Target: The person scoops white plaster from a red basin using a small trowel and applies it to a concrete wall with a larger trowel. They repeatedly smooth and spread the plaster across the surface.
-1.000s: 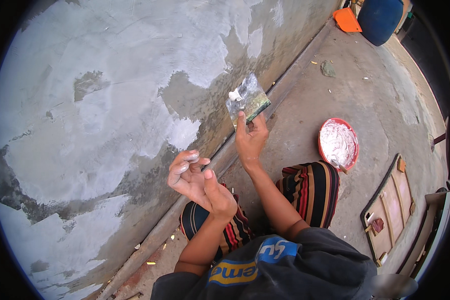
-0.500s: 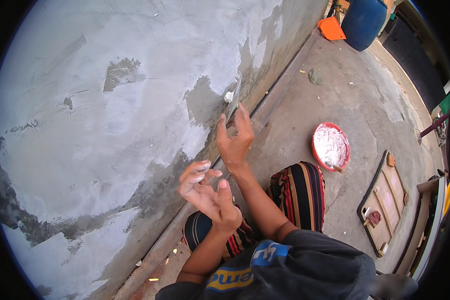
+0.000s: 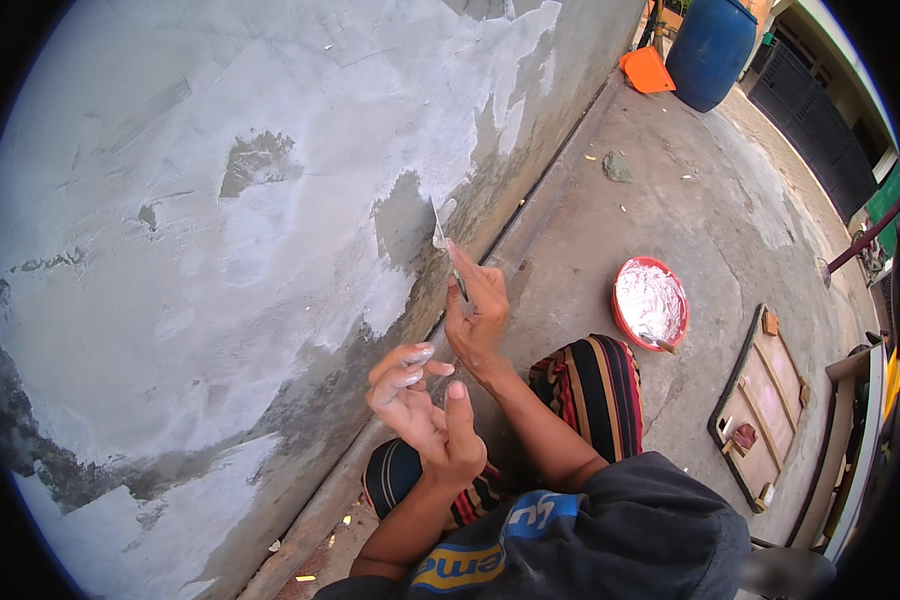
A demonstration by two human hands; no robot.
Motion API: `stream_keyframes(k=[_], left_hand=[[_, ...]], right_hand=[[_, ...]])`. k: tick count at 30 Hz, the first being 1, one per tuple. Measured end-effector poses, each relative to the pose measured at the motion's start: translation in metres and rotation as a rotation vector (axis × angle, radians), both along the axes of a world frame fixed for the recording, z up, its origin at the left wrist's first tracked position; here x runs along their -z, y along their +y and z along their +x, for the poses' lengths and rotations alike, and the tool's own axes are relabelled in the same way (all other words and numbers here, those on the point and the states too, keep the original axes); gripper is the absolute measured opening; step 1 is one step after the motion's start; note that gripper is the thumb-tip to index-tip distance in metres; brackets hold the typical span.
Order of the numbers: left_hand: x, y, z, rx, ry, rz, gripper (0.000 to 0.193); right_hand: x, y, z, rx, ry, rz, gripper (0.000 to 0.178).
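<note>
My right hand (image 3: 482, 318) grips a putty knife (image 3: 437, 226), its thin blade seen nearly edge-on at the grey wall (image 3: 300, 240). Beside the blade a dab of white putty shows, next to a bare grey patch in the whitish coat. Nearer to me, my left hand (image 3: 422, 410) is raised with its fingers curved and apart, nothing in it. White smears mark its fingertips. On the floor to the right stands a red bowl (image 3: 686, 322) of white putty (image 3: 652, 298), with a tool handle (image 3: 664, 346) at its near rim.
A wood-framed panel (image 3: 765, 415) lies on the floor at right. Far off are a blue barrel (image 3: 711, 55) and an orange dustpan (image 3: 648, 70). A small grey lump (image 3: 617, 167) sits on the concrete floor. My knees in striped cloth are close to the wall's foot.
My right hand has turned and come slightly nearer to me, and the knife blade has shifted left across the bare patch. The left hand keeps its open curve. The view has shifted a little.
</note>
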State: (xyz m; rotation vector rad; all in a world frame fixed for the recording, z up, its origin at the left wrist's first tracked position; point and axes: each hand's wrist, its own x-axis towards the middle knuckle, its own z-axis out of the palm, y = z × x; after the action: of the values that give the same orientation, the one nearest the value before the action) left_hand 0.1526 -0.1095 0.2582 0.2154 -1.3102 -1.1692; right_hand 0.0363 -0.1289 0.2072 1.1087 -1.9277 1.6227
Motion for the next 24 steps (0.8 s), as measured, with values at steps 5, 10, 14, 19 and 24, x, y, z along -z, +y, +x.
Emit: stream_keyframes(k=[5, 10, 14, 19, 24], left_hand=[[-0.003, 0.004, 0.001, 0.001, -0.021, -0.006, 0.039], [-0.009, 0.013, 0.0, 0.001, -0.049, -0.057, 0.04], [-0.01, 0.016, -0.001, -0.009, -0.071, -0.034, 0.041], [-0.008, 0.018, -0.002, -0.001, -0.103, -0.043, 0.041], [-0.004, 0.02, -0.004, 0.018, -0.154, -0.069, 0.042]], right_hand=[[0.016, 0.024, -0.031, 0.094, -0.194, -0.07, 0.02], [0.005, 0.006, -0.032, 0.102, -0.254, -0.013, 0.016], [0.002, -0.007, -0.016, 0.062, -0.16, -0.06, 0.026], [-0.018, -0.019, 0.001, 0.088, -0.113, -0.116, 0.027], [-0.029, -0.02, 0.021, 0.031, -0.073, -0.142, 0.042]])
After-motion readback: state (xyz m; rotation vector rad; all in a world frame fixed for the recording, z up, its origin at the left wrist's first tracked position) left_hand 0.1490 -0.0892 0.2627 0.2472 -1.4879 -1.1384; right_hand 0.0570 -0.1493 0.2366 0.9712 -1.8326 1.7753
